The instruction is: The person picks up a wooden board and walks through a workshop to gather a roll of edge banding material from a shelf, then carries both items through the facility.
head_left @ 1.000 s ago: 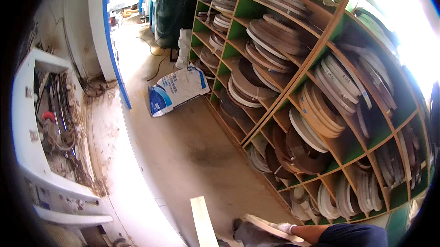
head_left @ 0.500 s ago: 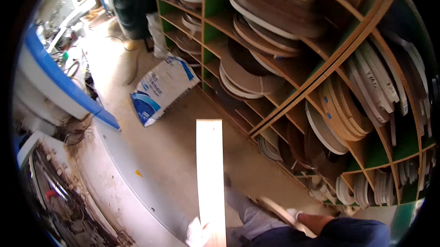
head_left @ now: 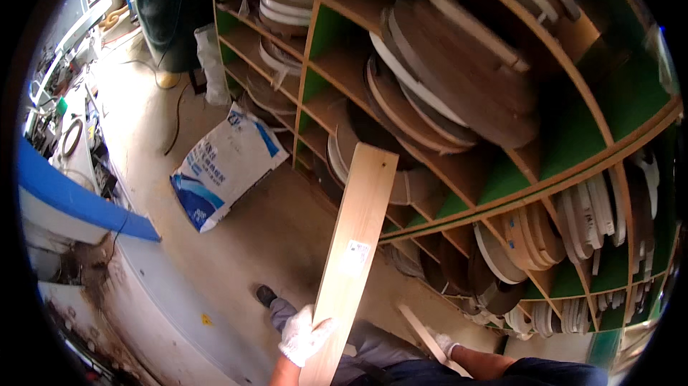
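A long pale wooden board [head_left: 352, 221] rises in front of me, tilted to the right at its far end, with a small printed label partway along it. My left hand [head_left: 304, 336], in a white knit glove, is closed round the board's left edge near its lower end. Lower right, my right hand [head_left: 446, 345], also gloved in white, holds a second, narrower wooden board [head_left: 421, 330] by its side. The lower ends of both boards run out of the picture, and the right fingers are partly hidden behind the narrow board.
Green-backed wooden shelves [head_left: 494, 222] on the right hold many rolls of edging strip [head_left: 459, 63]. A white and blue sack [head_left: 228, 167] lies on the floor at their foot. On the left stands a grey machine with a blue edge [head_left: 79, 196]. A cable [head_left: 178, 121] crosses the floor.
The large board has swung from upright to leaning right, and its label now shows. My left hand has come further into view. The shelves and sack have shifted as my view turned.
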A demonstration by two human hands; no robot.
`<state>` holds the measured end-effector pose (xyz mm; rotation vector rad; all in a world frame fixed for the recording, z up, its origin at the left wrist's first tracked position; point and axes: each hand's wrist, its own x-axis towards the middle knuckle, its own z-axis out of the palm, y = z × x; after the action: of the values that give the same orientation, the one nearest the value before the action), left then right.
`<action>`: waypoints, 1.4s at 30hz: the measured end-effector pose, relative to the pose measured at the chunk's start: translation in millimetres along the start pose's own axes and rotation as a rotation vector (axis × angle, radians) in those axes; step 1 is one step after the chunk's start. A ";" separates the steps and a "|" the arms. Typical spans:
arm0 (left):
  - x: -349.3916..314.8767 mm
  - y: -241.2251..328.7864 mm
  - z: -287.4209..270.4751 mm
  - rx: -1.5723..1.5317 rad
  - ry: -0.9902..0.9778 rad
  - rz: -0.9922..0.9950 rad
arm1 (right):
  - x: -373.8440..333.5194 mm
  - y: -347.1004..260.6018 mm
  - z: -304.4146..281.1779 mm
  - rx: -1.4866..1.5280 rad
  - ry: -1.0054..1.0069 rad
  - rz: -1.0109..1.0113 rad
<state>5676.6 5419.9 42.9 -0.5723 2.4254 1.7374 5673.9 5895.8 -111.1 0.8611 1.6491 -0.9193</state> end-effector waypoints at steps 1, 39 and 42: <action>6.0 2.0 -10.9 -0.009 -0.039 0.002 | -8.4 -6.9 9.6 -0.212 0.057 -0.065; -21.3 -51.4 -239.8 -0.217 0.140 -0.352 | -46.9 -313.7 216.7 -1.299 -0.151 -0.213; -23.3 -34.2 -245.0 -0.164 0.216 -0.342 | -52.1 -321.7 217.3 -1.314 -0.116 -0.231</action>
<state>5742.8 5188.2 103.2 -1.1736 2.1532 1.8104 5495.6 5552.2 -51.2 -0.2841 1.7989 0.1020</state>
